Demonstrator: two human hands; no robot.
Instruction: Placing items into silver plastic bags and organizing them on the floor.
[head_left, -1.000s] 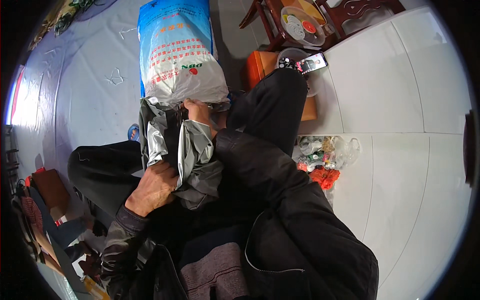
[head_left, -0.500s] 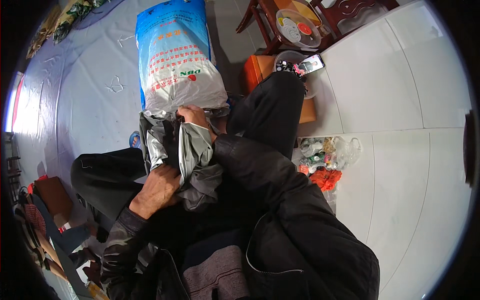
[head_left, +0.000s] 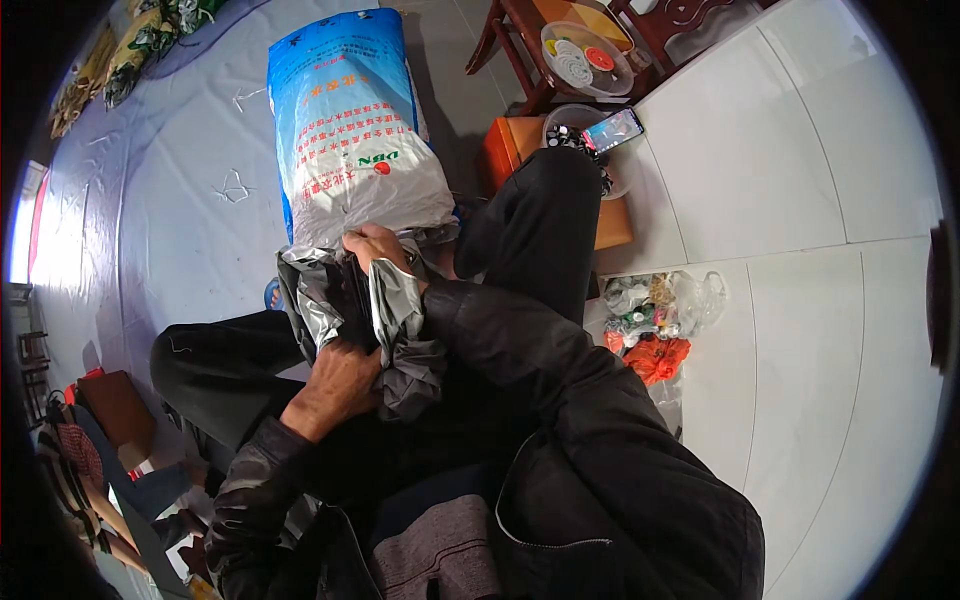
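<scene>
A crumpled piece of silver-grey fabric [head_left: 395, 295], shiny on one face and matte on the other, lies between my legs. Dark material shows in the gap down its middle; I cannot make out what it is. My left hand [head_left: 338, 388] is closed on the lower part of this fabric, fingertips tucked out of sight in the folds. At the upper end my right hand [head_left: 378, 247] is closed around the fabric's edge, thumb and fingers together beside the dark gap. Just beyond it lies a large, full blue and white woven sack [head_left: 350, 130].
At right stand an orange box seat [head_left: 518, 145], a clear tub with a phone [head_left: 612, 130] on it, and a wooden chair [head_left: 500, 40] holding a round container. Plastic bags [head_left: 655, 355] lie on the tiles. Another person's arm [head_left: 110, 515] shows at lower left.
My left hand has shifted slightly right and down along with the fabric. My right hand has moved a little left and down, still closed. The phone's screen picture differs.
</scene>
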